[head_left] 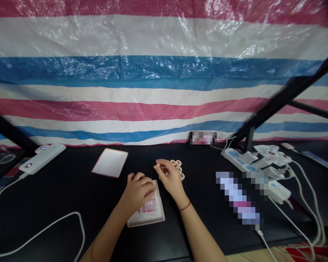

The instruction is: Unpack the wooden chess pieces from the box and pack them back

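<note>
A shallow white box (160,215) lies on the black desk, with a sheet bearing pink and red lines inside. My left hand (139,190) is over the box's upper left part, fingers curled; a small red-marked round Chinese chess piece (152,189) shows by its fingertips. Just beyond the box's right corner, my right hand (172,179) curves its thumb and fingers around pale Chinese chess pieces, partly hidden by the hand. Several more cream chess pieces (178,163) with red or black characters lie on the desk against its far right side.
A box lid (110,162), white inside, lies at the back left. Further left is a white power bank (42,158) with a cable. To the right are a blurred-out phone-like object (239,198), a power strip (236,156) and tangled cables. A striped plastic sheet (142,109) hangs behind.
</note>
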`<move>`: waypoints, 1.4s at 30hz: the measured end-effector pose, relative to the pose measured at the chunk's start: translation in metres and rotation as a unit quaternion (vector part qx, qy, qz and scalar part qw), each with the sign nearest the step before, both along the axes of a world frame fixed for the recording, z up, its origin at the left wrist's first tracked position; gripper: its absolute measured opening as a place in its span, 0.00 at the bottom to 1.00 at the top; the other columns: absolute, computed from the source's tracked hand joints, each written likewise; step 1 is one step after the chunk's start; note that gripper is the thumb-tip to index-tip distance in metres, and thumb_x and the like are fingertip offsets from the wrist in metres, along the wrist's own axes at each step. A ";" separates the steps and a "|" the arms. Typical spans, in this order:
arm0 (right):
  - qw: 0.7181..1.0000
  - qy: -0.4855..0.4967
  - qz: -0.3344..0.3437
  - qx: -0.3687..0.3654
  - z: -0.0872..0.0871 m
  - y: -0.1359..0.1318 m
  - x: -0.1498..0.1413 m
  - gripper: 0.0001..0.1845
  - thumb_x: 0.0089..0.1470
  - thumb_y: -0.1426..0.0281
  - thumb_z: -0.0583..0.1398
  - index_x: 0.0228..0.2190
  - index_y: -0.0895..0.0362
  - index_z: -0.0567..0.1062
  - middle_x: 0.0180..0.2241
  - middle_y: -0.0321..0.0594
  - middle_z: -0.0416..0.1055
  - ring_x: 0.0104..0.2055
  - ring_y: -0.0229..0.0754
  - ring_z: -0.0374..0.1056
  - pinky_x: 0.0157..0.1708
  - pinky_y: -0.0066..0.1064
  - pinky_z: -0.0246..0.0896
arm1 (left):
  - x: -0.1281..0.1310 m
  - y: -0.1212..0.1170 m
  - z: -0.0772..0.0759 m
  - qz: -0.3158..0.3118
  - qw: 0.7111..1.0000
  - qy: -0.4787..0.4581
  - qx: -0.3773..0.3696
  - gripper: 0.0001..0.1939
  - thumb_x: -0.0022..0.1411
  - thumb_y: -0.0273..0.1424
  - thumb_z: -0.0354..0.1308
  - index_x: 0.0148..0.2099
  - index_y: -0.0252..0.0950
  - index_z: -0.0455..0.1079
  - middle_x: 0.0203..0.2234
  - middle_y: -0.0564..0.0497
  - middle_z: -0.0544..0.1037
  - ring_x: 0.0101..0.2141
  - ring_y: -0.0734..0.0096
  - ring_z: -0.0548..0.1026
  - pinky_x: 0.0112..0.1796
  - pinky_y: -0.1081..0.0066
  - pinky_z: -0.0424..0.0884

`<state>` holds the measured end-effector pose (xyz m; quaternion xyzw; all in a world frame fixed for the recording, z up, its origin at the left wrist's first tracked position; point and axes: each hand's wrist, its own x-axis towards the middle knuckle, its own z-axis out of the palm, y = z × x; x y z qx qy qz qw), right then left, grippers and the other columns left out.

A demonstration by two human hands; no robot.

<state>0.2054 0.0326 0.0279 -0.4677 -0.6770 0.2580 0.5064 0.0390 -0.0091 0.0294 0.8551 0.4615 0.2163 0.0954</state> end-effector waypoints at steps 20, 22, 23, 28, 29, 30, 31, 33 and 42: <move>0.979 -0.144 0.146 -0.001 0.016 -0.009 0.005 0.06 0.51 0.75 0.62 0.34 0.55 0.74 0.35 0.39 0.74 0.38 0.42 0.70 0.40 0.33 0.65 | -0.039 0.010 -0.008 0.076 0.986 -0.004 -0.149 0.10 0.59 0.35 0.58 0.44 0.43 0.72 0.39 0.53 0.75 0.41 0.63 0.71 0.42 0.64 0.63; 0.974 -0.160 0.163 0.008 0.018 -0.009 0.005 0.06 0.51 0.76 0.61 0.32 0.55 0.73 0.35 0.39 0.74 0.39 0.42 0.69 0.42 0.34 0.64 | -0.040 0.012 -0.010 0.070 0.987 -0.009 -0.148 0.09 0.60 0.36 0.57 0.44 0.43 0.72 0.38 0.53 0.75 0.40 0.64 0.71 0.41 0.65 0.64; 0.971 -0.170 0.167 0.012 0.018 -0.009 0.004 0.06 0.51 0.77 0.61 0.32 0.55 0.73 0.36 0.39 0.74 0.39 0.42 0.69 0.42 0.34 0.63 | -0.040 0.013 -0.011 0.068 0.987 -0.013 -0.146 0.09 0.61 0.36 0.57 0.44 0.42 0.72 0.38 0.52 0.75 0.40 0.64 0.71 0.41 0.66 0.64; 0.955 -0.237 0.176 0.020 0.015 -0.010 0.001 0.07 0.51 0.78 0.62 0.33 0.55 0.73 0.36 0.39 0.73 0.41 0.43 0.67 0.44 0.36 0.61 | -0.045 0.016 -0.017 0.063 0.989 -0.030 -0.133 0.10 0.60 0.36 0.58 0.44 0.42 0.72 0.37 0.52 0.75 0.38 0.65 0.71 0.41 0.66 0.65; 0.953 -0.246 0.175 0.020 0.014 -0.010 0.001 0.08 0.50 0.78 0.62 0.33 0.55 0.73 0.36 0.39 0.73 0.41 0.43 0.67 0.44 0.36 0.61 | -0.045 0.016 -0.018 0.062 0.989 -0.033 -0.132 0.11 0.60 0.36 0.58 0.45 0.42 0.72 0.37 0.52 0.75 0.38 0.65 0.71 0.41 0.66 0.65; 0.951 -0.253 0.174 0.021 0.013 -0.010 0.001 0.08 0.50 0.78 0.62 0.33 0.55 0.73 0.36 0.39 0.73 0.41 0.43 0.66 0.44 0.37 0.61 | -0.045 0.016 -0.019 0.062 0.989 -0.037 -0.131 0.11 0.60 0.36 0.58 0.45 0.42 0.72 0.37 0.52 0.75 0.38 0.65 0.71 0.41 0.66 0.65; 0.950 -0.258 0.173 0.021 0.012 -0.010 0.001 0.08 0.50 0.78 0.63 0.33 0.55 0.74 0.36 0.39 0.73 0.41 0.43 0.66 0.44 0.37 0.61 | -0.046 0.016 -0.020 0.062 0.989 -0.042 -0.129 0.11 0.60 0.36 0.58 0.45 0.42 0.72 0.37 0.52 0.75 0.38 0.65 0.71 0.41 0.66 0.65; 0.949 -0.268 0.167 0.020 0.011 -0.010 0.001 0.09 0.49 0.78 0.63 0.33 0.55 0.74 0.36 0.39 0.72 0.41 0.44 0.66 0.44 0.38 0.61 | -0.046 0.016 -0.021 0.059 0.989 -0.049 -0.123 0.10 0.60 0.35 0.58 0.45 0.42 0.72 0.37 0.52 0.74 0.37 0.66 0.71 0.41 0.66 0.65; 0.955 -0.253 0.155 0.021 0.012 -0.009 0.005 0.11 0.50 0.76 0.63 0.38 0.54 0.74 0.39 0.40 0.72 0.43 0.45 0.66 0.46 0.38 0.62 | -0.044 0.017 -0.018 0.068 0.990 -0.047 -0.113 0.12 0.59 0.35 0.59 0.45 0.41 0.73 0.36 0.52 0.75 0.38 0.65 0.72 0.41 0.65 0.67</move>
